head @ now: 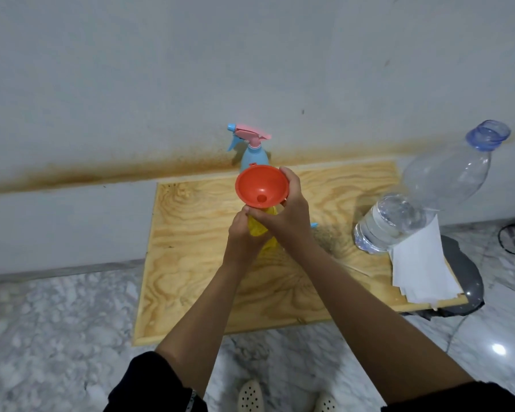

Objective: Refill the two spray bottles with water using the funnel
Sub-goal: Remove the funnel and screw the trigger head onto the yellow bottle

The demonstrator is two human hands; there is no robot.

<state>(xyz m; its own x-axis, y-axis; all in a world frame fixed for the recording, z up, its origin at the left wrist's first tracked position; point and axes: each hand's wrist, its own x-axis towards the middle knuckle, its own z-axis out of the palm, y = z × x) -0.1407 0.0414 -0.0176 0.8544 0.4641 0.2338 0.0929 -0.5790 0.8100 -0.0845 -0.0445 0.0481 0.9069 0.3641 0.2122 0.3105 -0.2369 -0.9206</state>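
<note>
Funnel [261,185] upright, spout down into yellow bottle [257,228]

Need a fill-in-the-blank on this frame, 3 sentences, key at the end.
1. The funnel sits on top of the ____ bottle, gripped by both hands.
2. The blue bottle still wears a ____ spray head.
3. The big clear water bottle has no ____ on it.

Missing words: yellow; pink; cap
</note>
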